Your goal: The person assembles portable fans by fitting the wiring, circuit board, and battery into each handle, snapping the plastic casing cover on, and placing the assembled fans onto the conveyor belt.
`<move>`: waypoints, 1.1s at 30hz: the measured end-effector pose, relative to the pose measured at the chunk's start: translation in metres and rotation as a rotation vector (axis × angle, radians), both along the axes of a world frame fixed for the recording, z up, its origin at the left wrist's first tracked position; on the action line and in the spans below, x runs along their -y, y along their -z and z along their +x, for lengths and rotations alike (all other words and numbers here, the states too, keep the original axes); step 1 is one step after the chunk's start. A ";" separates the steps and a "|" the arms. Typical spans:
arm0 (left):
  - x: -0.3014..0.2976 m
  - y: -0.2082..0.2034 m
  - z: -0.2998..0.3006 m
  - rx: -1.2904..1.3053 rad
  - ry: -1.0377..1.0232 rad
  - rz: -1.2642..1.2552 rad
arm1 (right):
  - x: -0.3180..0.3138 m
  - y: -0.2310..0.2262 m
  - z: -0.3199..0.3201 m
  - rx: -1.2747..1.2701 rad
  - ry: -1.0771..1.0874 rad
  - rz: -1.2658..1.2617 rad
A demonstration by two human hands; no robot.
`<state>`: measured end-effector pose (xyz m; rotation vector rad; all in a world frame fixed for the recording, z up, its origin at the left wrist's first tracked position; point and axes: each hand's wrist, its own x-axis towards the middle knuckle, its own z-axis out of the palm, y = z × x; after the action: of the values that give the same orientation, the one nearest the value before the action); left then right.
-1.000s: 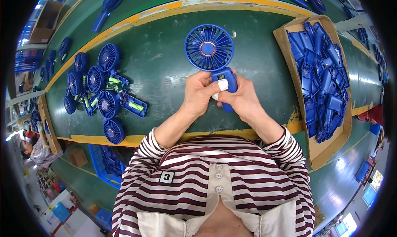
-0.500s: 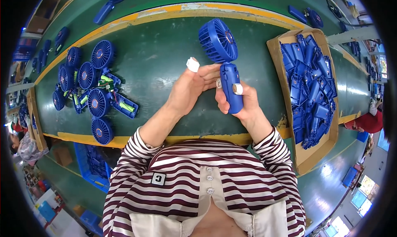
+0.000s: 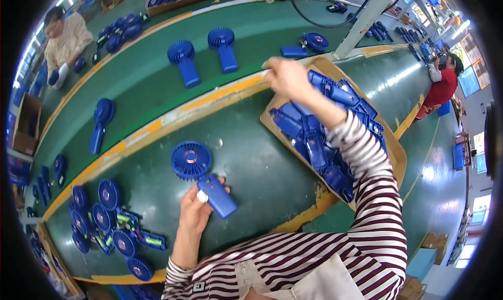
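A blue handheld fan (image 3: 217, 197) with a round caged head rests in my left hand (image 3: 193, 212), its head tilted up and to the left above the bench. The fingers wrap round the handle from behind, and the thumb, with a white covering on its tip, presses on the front. My right hand (image 3: 288, 79) is stretched out over the far edge of a cardboard box, beside the green belt. Its fingers are bent and blurred, and I make out nothing in them. Just beyond it on the belt lies a fan with a separate-looking handle (image 3: 294, 52).
The cardboard box (image 3: 396, 158) holds many blue handle shells (image 3: 317, 145). Several opened fans (image 3: 105, 216) with green parts lie at the bench's left. Finished-looking fans (image 3: 225, 48) lie along the belt (image 3: 152, 98). A metal post (image 3: 361, 25) rises behind the box. Other people sit farther off.
My right hand has let go of the fan and swung far right and forward over the box. My left hand now holds that fan, lower and farther left. The view has turned.
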<state>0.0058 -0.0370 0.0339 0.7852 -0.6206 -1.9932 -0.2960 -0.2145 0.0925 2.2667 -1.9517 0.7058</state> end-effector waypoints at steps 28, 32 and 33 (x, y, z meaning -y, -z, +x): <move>-0.034 0.003 -0.013 -0.015 0.250 0.036 | -0.048 -0.021 0.095 -0.167 -0.202 -0.431; -0.043 0.008 -0.013 0.016 0.267 0.035 | -0.114 -0.014 0.194 0.055 -0.470 -0.410; -0.044 0.010 -0.013 -0.021 0.277 0.016 | -0.128 -0.012 0.216 0.048 -0.508 -0.420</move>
<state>-0.0072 0.0066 0.0238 0.7172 -0.7344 -2.2564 -0.0797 -0.0861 0.1049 2.4748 -1.0854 1.0978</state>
